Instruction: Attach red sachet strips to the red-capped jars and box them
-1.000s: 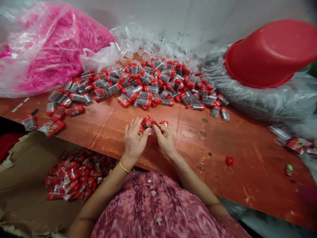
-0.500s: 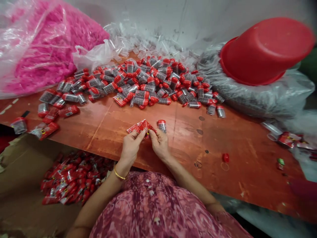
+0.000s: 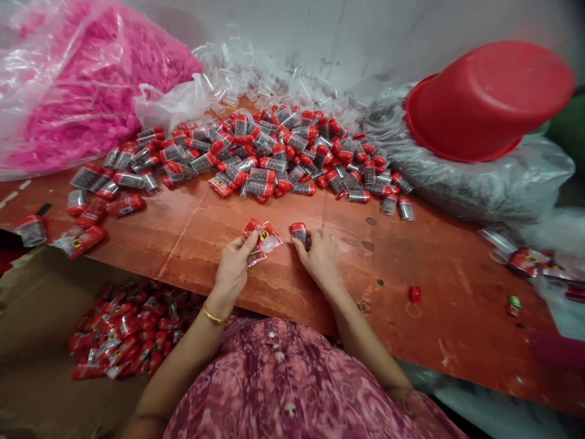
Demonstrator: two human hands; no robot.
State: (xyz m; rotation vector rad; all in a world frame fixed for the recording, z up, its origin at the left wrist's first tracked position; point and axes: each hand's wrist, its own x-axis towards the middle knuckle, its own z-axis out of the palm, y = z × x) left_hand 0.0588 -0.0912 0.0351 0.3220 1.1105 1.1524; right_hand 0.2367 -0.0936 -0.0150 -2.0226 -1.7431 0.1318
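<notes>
My left hand (image 3: 235,262) pinches a red printed plastic packet (image 3: 265,235) with a clear patch, above the table's near half. To its right, my right hand (image 3: 320,253) has its thumb and fingers round a small clear tube with a red cap (image 3: 298,230), its dark contents showing through the wall. The packet and the tube are apart. Beyond both hands lies a broad heap of similar red-capped tubes (image 3: 274,161), with a red packet (image 3: 222,186) at its near edge.
A red tub (image 3: 489,103) rests upside down on a plastic sack (image 3: 475,189) at right. Pink pieces fill a clear bag (image 3: 86,91) at left. Below the table edge, a carton (image 3: 31,341) holds many red packets (image 3: 128,335). A loose red cap (image 3: 415,294) lies at right.
My right hand has let go of the packet and moved right to take hold of the standing tube. My left hand keeps the packet, now turned and more spread out.
</notes>
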